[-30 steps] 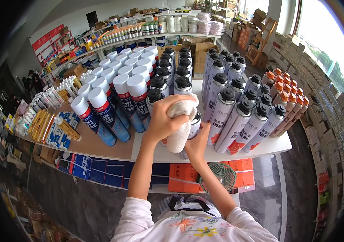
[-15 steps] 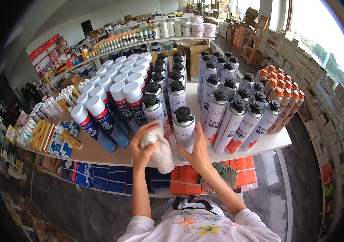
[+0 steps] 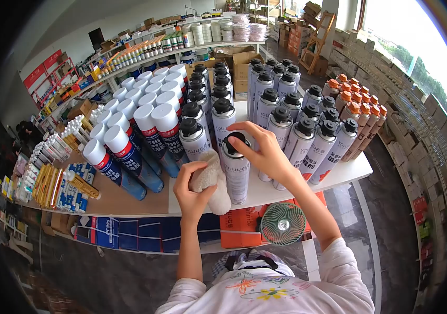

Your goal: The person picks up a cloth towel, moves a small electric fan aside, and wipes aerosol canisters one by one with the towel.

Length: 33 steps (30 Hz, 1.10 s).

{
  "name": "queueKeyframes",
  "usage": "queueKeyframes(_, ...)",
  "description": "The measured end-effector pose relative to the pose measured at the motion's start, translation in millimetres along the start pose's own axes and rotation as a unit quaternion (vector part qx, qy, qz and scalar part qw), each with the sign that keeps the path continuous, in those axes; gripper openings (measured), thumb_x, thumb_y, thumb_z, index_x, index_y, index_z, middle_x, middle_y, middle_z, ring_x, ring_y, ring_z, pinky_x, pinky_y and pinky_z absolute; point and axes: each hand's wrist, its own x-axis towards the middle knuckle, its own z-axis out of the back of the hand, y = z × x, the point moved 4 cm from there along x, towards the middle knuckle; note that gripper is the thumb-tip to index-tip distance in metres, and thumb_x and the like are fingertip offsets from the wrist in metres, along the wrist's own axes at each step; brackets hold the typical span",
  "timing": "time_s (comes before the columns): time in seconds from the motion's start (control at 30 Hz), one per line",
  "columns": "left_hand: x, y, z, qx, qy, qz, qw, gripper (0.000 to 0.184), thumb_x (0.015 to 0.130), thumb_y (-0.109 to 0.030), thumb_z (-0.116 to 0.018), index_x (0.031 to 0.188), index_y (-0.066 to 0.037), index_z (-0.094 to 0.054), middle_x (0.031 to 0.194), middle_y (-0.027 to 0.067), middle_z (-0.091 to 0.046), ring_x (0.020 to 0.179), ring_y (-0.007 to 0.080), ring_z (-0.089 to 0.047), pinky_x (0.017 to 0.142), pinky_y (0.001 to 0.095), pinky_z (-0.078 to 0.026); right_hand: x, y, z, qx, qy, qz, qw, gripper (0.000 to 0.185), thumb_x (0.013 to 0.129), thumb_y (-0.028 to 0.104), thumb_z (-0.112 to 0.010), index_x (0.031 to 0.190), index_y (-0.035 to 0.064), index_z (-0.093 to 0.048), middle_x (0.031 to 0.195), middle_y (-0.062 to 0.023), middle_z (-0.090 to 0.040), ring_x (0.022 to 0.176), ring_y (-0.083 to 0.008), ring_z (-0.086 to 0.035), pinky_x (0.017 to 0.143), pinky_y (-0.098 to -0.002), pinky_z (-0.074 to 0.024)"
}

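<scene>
In my left hand (image 3: pixel 189 194) is a bunched white cloth (image 3: pixel 214 183), pinched between thumb and fingers. The cloth rests against the left side of a grey spray foam can (image 3: pixel 237 178) standing upright at the table's front edge. My right hand (image 3: pixel 266 152) reaches over that can from the right, with thumb and fingers closed around its black top. More grey foam cans (image 3: pixel 193 138) with black tops stand in rows behind the cloth. Another group of grey cans (image 3: pixel 302 140) stands to the right of my right hand.
White-capped blue cans (image 3: pixel 131 157) fill the table's left part, with tubes (image 3: pixel 50 183) beyond them. Brown cans (image 3: pixel 363 125) with orange tops stand at the right end. Below the white tabletop (image 3: pixel 265 194) are orange boxes (image 3: pixel 239 227), blue boxes (image 3: pixel 155 233) and a green fan (image 3: pixel 283 224).
My right hand has moved up from the can's lower right side to its black top. My left hand still holds the cloth beside the can. The view has shifted slightly.
</scene>
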Motion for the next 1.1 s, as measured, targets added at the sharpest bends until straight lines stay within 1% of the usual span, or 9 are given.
queueKeyframes(0.1,-0.2,-5.4,-16.9,-0.007,-0.025,-0.052,0.998,0.044,0.061,0.003,-0.078,0.101,0.001,-0.059,0.108,0.0119,-0.063,0.1,0.021,-0.063,0.088,0.0308,-0.05,7.4,-22.4,-11.8,-0.008,0.02,0.066,0.998,0.023,0.098,0.012,-0.056,0.113,-0.0013,-0.067,0.099,-0.0141,-0.068,0.09,-0.0268,-0.068,0.083,-0.0337,-0.0515)
queueKeyframes(0.2,-14.3,3.9,-36.6,0.059,-0.077,-0.113,0.989,0.044,0.062,-0.004,-0.081,0.101,0.0,-0.061,0.11,0.0146,-0.063,0.101,0.0283,-0.063,0.086,0.0359,-0.052,1.5,-23.1,-18.9,-0.005,-0.03,0.065,0.997,0.022,0.099,0.009,-0.053,0.11,-0.0028,-0.068,0.101,-0.0137,-0.066,0.085,-0.0239,-0.064,0.08,-0.0324,-0.0511)
queueKeyframes(0.47,-76.2,36.9,-45.5,0.061,-0.049,-0.041,0.996,0.045,0.058,-0.002,-0.081,0.099,-0.001,-0.061,0.109,0.0149,-0.063,0.099,0.0315,-0.063,0.084,0.0373,-0.053,-2.9,-28.0,-28.3,0.015,-0.08,0.021,0.996,0.023,0.101,0.011,-0.05,0.104,-0.0037,-0.068,0.098,-0.0109,-0.066,0.077,-0.0157,-0.059,0.071,-0.0287,-0.0485)
queueKeyframes(0.53,-84.9,44.1,-47.6,0.083,0.0,-0.035,0.996,0.045,0.057,0.001,-0.081,0.098,-0.001,-0.062,0.108,0.0139,-0.063,0.097,0.0315,-0.064,0.083,0.0366,-0.054,-1.8,-26.6,-28.7,0.013,-0.089,0.016,0.996,0.023,0.1,0.01,-0.05,0.104,-0.0038,-0.068,0.098,-0.0107,-0.066,0.076,-0.0155,-0.058,0.07,-0.0283,-0.0483)
queueKeyframes(0.7,-75.0,40.3,-43.9,0.081,0.031,-0.056,0.995,0.043,0.057,0.002,-0.081,0.095,-0.001,-0.063,0.108,0.0136,-0.064,0.095,0.0312,-0.065,0.082,0.0365,-0.054,-4.4,-23.8,-30.3,-0.002,-0.106,0.006,0.994,0.023,0.099,0.009,-0.05,0.102,-0.0039,-0.068,0.095,-0.01,-0.065,0.072,-0.0147,-0.057,0.068,-0.0276,-0.0475)
queueKeyframes(0.77,-51.1,16.1,-38.3,0.071,-0.025,-0.099,0.992,0.043,0.058,0.001,-0.082,0.097,0.0,-0.063,0.108,0.0137,-0.065,0.096,0.0308,-0.065,0.083,0.0368,-0.054,-3.7,-25.3,-31.1,0.006,-0.105,0.005,0.994,0.022,0.099,0.01,-0.051,0.102,-0.0039,-0.068,0.092,-0.0097,-0.064,0.071,-0.0144,-0.056,0.067,-0.028,-0.0471)
queueKeyframes(1.0,-28.4,-8.9,-58.2,0.112,-0.104,-0.221,0.963,0.037,0.061,0.004,-0.082,0.093,-0.003,-0.066,0.107,0.0106,-0.067,0.108,0.0402,-0.063,0.09,0.0452,-0.053,-5.5,-27.0,-32.2,0.009,-0.131,0.034,0.991,0.02,0.097,0.008,-0.052,0.102,-0.0036,-0.068,0.091,-0.0105,-0.064,0.07,-0.0166,-0.057,0.067,-0.0286,-0.0476)
queueKeyframes(1.03,-40.9,0.4,-62.3,0.131,-0.121,-0.232,0.956,0.039,0.059,0.006,-0.081,0.094,-0.004,-0.067,0.107,0.009,-0.067,0.109,0.0418,-0.063,0.091,0.0482,-0.054,-5.1,-28.4,-32.7,0.011,-0.125,0.022,0.992,0.018,0.096,0.012,-0.056,0.102,-0.0007,-0.067,0.094,-0.0133,-0.066,0.076,-0.0312,-0.065,0.073,-0.0352,-0.0522)
queueKeyframes(1.1,-74.6,30.4,-69.6,0.13,-0.129,-0.246,0.952,0.037,0.06,0.007,-0.08,0.093,-0.004,-0.068,0.106,0.0081,-0.067,0.11,0.0436,-0.062,0.091,0.0492,-0.054,-3.9,-27.8,-30.6,0.012,-0.11,0.03,0.993,0.019,0.095,0.012,-0.056,0.102,-0.0003,-0.068,0.094,-0.013,-0.066,0.077,-0.032,-0.065,0.073,-0.0354,-0.0523)
